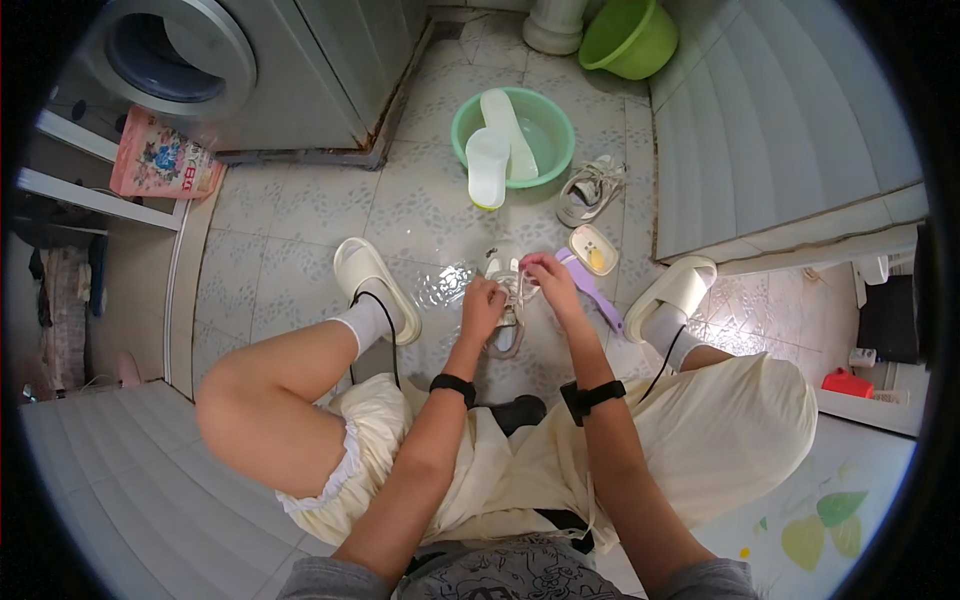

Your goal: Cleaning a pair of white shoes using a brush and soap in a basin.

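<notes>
A pale sneaker [506, 338] sits on the tiled floor between my feet, its light laces [513, 284] loosened across the upper. My left hand [483, 303] is closed at the left side of the lacing, pinching a shoelace. From the other side, my right hand [548, 276] pinches a lace between thumb and fingers, slightly above the shoe. Just right of it lie a purple-handled brush [592, 290] and a soap dish [594, 249] with a yellow piece of soap. A second sneaker [590, 192] stands farther off, laces loose.
Ahead, a green basin [560, 122] holds white insoles [488, 165], one leaning over its rim. A washing machine [300, 75] stands far left, near a pink bag [165, 160]. A lime-green bucket [630, 42] is at the back. Water glistens on the floor [440, 285] beside my left slipper [375, 280].
</notes>
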`<action>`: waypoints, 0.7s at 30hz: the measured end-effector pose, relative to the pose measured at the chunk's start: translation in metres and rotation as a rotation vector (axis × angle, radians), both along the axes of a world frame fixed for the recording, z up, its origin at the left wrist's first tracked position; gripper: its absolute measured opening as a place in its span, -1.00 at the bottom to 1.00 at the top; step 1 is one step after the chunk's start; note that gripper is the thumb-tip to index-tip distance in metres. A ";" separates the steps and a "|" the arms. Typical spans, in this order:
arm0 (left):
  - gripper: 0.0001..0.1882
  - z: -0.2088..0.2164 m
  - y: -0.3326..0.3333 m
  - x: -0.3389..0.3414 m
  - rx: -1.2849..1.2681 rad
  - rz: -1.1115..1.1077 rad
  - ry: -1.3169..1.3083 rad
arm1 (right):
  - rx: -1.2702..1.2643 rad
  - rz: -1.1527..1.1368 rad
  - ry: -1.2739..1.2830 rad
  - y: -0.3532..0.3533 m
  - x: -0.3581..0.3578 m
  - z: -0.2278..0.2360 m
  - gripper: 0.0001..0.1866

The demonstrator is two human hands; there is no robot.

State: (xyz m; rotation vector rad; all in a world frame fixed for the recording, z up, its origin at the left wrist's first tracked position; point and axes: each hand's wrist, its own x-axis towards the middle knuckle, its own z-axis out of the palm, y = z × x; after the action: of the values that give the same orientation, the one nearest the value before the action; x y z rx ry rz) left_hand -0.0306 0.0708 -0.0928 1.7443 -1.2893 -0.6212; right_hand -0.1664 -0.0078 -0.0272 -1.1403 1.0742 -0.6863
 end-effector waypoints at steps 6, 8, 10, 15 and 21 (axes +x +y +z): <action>-0.78 0.048 -0.035 0.004 0.299 -0.006 0.843 | -0.134 -0.060 0.300 0.008 -0.038 -0.044 -0.74; -0.78 0.067 -0.040 0.014 0.251 0.036 0.915 | -0.164 0.072 0.485 0.021 -0.038 -0.052 -0.65; -0.79 0.077 -0.046 0.023 0.191 0.013 0.986 | -0.174 0.104 0.529 0.034 -0.031 -0.053 -0.63; -0.74 0.090 -0.057 0.040 0.136 0.091 0.982 | -0.357 0.186 0.695 0.052 -0.007 -0.052 -0.57; -0.41 0.036 -0.043 0.061 0.336 0.161 0.377 | -0.406 0.133 0.836 0.060 0.019 -0.034 -0.55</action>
State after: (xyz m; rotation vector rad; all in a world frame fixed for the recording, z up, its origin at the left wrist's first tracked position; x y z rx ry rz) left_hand 0.0307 0.0280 -0.0569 1.8609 -0.8087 -1.0601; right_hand -0.1470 0.0520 -0.0611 -1.9215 1.5693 -0.3105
